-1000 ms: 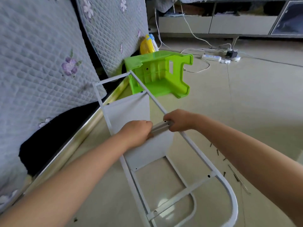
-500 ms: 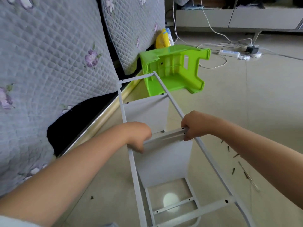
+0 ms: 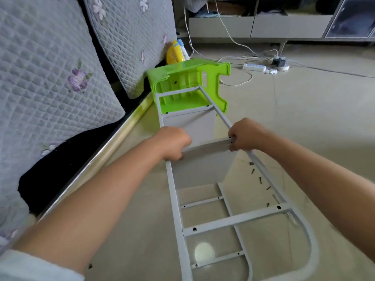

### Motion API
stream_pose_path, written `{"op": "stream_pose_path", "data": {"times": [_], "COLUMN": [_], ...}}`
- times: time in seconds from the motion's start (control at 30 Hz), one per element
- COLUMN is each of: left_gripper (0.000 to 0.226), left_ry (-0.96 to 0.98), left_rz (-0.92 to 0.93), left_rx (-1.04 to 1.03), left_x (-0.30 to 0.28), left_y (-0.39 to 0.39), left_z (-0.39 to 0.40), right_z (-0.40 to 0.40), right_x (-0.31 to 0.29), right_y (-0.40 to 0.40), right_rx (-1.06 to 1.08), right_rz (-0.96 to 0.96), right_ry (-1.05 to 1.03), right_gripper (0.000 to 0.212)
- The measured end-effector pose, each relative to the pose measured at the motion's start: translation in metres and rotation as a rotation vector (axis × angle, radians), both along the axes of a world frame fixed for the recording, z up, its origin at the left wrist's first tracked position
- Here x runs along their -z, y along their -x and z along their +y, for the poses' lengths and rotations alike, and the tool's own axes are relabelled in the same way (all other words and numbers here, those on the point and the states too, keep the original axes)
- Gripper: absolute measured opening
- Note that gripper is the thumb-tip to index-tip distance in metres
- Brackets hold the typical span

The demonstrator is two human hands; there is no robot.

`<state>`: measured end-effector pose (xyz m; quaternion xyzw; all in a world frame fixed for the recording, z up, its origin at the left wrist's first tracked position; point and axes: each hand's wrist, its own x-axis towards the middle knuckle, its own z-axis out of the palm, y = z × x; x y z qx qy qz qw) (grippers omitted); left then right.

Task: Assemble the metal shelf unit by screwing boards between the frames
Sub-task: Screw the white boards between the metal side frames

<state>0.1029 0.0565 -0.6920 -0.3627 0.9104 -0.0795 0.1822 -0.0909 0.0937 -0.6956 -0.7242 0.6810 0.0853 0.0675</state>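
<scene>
A white metal shelf frame (image 3: pixel 237 219) lies on its side on the floor, with a second frame below it. A white board (image 3: pixel 205 148) stands on edge between the frames. My left hand (image 3: pixel 172 142) grips the board's left end at the left rail. My right hand (image 3: pixel 246 134) grips its right end where it meets the right rail. Another white board (image 3: pixel 188 124) is set between the frames farther away. Several dark screws (image 3: pixel 259 180) lie on the floor right of the frame.
A green plastic stool (image 3: pixel 188 86) lies tipped at the frame's far end. A sofa with grey quilted covers (image 3: pixel 50 78) runs along the left. A power strip (image 3: pixel 254 67) and cables lie on the floor at the back, before a low cabinet (image 3: pixel 284 27).
The view has shifted, so the frame now runs more straight ahead. Both hands still hold the board's ends and have spread further apart along it.
</scene>
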Motion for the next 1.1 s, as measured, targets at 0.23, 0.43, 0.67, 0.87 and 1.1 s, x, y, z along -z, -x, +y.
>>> {"op": "stream_pose_path", "data": {"times": [0.23, 0.43, 0.67, 0.87, 1.1], "left_gripper": [0.020, 0.027, 0.042, 0.048, 0.045], "left_ry": [0.002, -0.013, 0.000, -0.031, -0.013], "left_rz": [0.104, 0.144, 0.155, 0.115, 0.139], "left_rx": [-0.047, -0.045, -0.021, -0.019, -0.030], "left_x": [0.024, 0.027, 0.020, 0.021, 0.023], "left_y": [0.033, 0.045, 0.040, 0.040, 0.037], "left_z": [-0.042, -0.063, -0.063, -0.044, -0.031], "right_z": [-0.029, -0.043, -0.032, -0.020, -0.012], "right_x": [0.024, 0.021, 0.004, 0.007, 0.005], "right_y": [0.035, 0.048, 0.044, 0.042, 0.041], "right_rx": [0.102, 0.187, 0.177, 0.164, 0.156], "right_rz": [-0.036, -0.128, -0.153, -0.135, -0.112], "right_ry": [0.069, 0.090, 0.075, 0.003, -0.010], "right_gripper": [0.012, 0.028, 0.025, 0.031, 0.032]}}
